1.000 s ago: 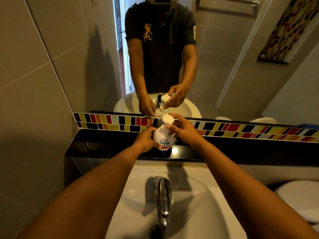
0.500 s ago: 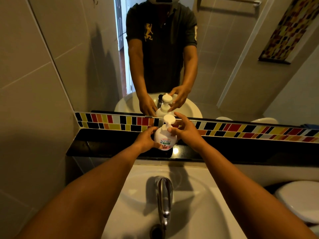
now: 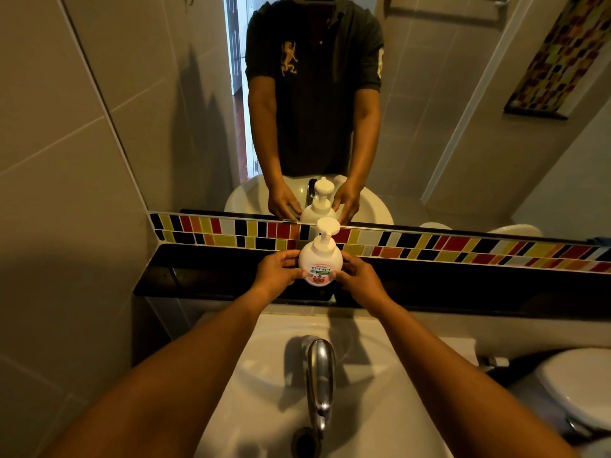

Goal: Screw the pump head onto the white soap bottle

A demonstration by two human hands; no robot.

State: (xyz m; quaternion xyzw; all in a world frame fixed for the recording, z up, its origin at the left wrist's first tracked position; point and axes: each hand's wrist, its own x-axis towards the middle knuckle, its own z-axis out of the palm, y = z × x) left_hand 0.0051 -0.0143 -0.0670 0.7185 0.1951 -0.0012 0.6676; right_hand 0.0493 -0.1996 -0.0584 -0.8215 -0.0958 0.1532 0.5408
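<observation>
Head cam: left hand (image 3: 276,271) and right hand (image 3: 358,276) each have a grip on the white soap bottle (image 3: 320,264), clasping its sides. Pump head (image 3: 327,226) sits on top, bottle upright on the black ledge (image 3: 205,276).

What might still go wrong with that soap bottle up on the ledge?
The white soap bottle stands near the front edge of the narrow black ledge, above the sink; a nudge from the left hand or right hand might tip it in. The pump head looks seated, but whether it is fully tight cannot be seen, so it may leak.
</observation>
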